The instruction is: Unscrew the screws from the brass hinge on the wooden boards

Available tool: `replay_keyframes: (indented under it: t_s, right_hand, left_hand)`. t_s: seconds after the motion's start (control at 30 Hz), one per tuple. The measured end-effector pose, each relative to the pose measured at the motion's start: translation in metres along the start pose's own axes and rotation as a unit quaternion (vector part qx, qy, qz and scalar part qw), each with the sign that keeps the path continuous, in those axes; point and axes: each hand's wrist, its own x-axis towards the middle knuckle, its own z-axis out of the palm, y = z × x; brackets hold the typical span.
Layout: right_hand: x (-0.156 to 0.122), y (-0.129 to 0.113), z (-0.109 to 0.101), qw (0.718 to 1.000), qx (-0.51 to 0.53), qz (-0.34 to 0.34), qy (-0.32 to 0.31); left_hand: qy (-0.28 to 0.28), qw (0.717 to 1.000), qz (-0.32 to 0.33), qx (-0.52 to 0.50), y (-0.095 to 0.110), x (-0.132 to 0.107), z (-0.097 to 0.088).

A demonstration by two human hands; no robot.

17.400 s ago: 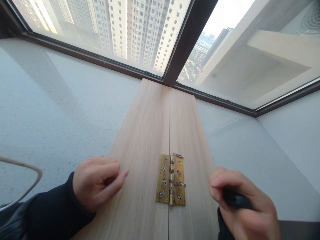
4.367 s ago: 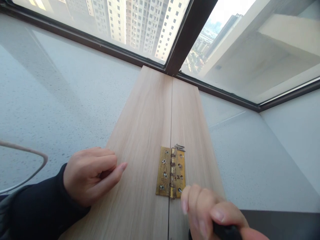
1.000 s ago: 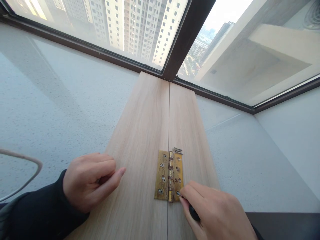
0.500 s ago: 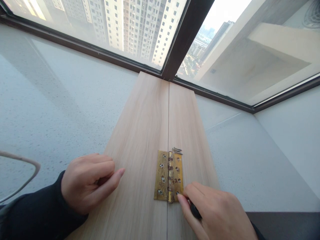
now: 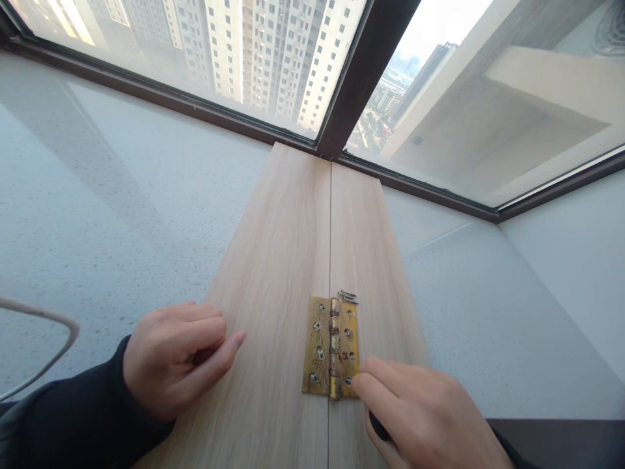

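Note:
A worn brass hinge (image 5: 334, 348) lies opened flat across the seam between two pale wooden boards. Cross-head screws sit in its left leaf (image 5: 316, 345). The right leaf (image 5: 350, 332) has several holes, and something shiny shows in the lowest one. My right hand (image 5: 420, 410) is closed around what looks like a screwdriver (image 5: 378, 426); only part of its black handle shows. Its fingertips pinch together beside the lowest right hole, hiding any tip. My left hand (image 5: 180, 355) rests loosely curled on the wide board (image 5: 273, 260), thumb pointing toward the hinge, with nothing visible in it.
Several loose screws (image 5: 347, 298) lie just above the hinge on the narrow board (image 5: 361, 228). The boards lie on a speckled white sill (image 5: 122, 195) and reach the dark window frame (image 5: 336, 124). At far left is a white cable (image 5: 63, 319).
My right hand has shifted slightly, its fingertips drawing a little back from the lowest right hole. Thumb and fingers look closer together. My left hand has barely moved.

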Motion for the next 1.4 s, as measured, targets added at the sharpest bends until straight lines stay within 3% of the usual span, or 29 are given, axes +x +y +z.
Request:
replay_keyframes:
  t_s: [0.1,0.27,0.37,0.5,0.73,0.9,0.97,1.1,1.17,1.27,1.4]
  right_hand:
    - [0.001,0.004,-0.001,0.998,0.06,-0.007,0.008]
    - [0.013,0.033,-0.007,0.964,0.236,0.113,0.049]
    - [0.036,0.062,-0.01,0.969,0.194,0.142,0.063]
    - [0.069,0.089,-0.007,0.985,0.129,0.112,0.03]
    - [0.092,0.088,0.002,0.984,0.161,0.081,-0.012]
    - [0.077,0.091,-0.008,0.967,0.216,0.131,0.032]
    - [0.069,0.087,-0.014,0.923,0.329,0.182,0.082]
    - [0.063,0.06,-0.023,0.725,0.62,0.212,0.214]
    - [0.069,0.043,-0.024,0.656,0.676,0.204,0.265]
    - [0.084,0.024,-0.018,0.591,0.731,0.172,0.294]
    - [0.102,0.015,0.002,0.536,0.782,0.13,0.291]
  left_hand:
    - [-0.001,1.0,0.002,0.006,0.001,0.001,-0.001]
    - [0.0,1.0,0.004,0.006,0.001,0.001,-0.001]
    - [0.0,1.0,0.002,0.002,0.001,0.001,-0.001]
    - [0.0,1.0,-0.003,0.004,0.001,0.001,0.0]
    - [-0.001,1.0,-0.01,-0.006,0.001,0.0,0.001]
    - [0.002,1.0,-0.013,-0.021,0.0,-0.001,0.002]
    - [0.003,1.0,-0.014,-0.024,0.0,-0.001,0.002]
    - [-0.001,1.0,-0.009,-0.018,0.0,-0.001,0.002]
    - [-0.002,1.0,-0.006,-0.01,0.0,-0.001,0.001]
    - [-0.001,1.0,-0.004,-0.004,0.0,-0.001,0.001]
    - [-0.001,1.0,-0.013,-0.015,0.0,-0.001,0.001]
